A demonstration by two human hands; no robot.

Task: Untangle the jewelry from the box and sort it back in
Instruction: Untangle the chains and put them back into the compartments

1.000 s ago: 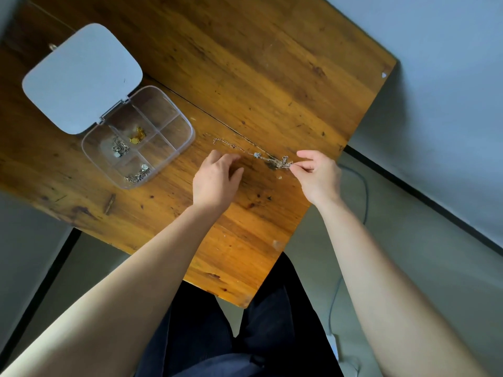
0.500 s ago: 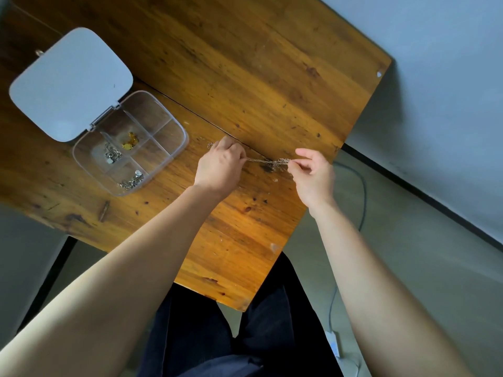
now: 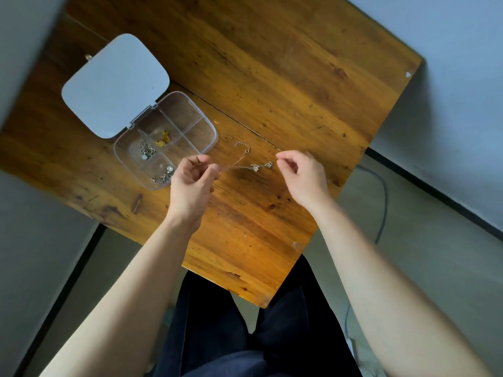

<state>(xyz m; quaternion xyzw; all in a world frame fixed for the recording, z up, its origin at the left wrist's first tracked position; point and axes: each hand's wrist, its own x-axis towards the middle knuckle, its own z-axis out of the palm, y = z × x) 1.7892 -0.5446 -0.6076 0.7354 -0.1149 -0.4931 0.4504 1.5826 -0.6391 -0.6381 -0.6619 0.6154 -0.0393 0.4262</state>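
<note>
A thin chain [image 3: 241,159] with two small flower pendants [image 3: 255,167] lies on the wooden table [image 3: 285,77] between my hands. My left hand [image 3: 192,183] pinches one end of the chain beside the box. My right hand [image 3: 303,175] hovers just right of the pendants, fingers loosely curled, holding nothing. The clear compartment box [image 3: 190,123] stands open with its grey lid [image 3: 114,85] folded back. Silver pieces [image 3: 147,152] and a gold piece [image 3: 162,138] sit in separate compartments, and more silver pieces [image 3: 163,176] in the near one.
The table's near corner [image 3: 262,304] is above my dark trousers [image 3: 245,336]. A cable [image 3: 382,197] runs on the floor to the right. A grey wall [image 3: 449,63] stands beyond the table's right edge.
My right hand has let go of the pendant end. My left hand has drawn its end of the chain leftward toward the box, and the chain now lies slack with its clasp end curled.
</note>
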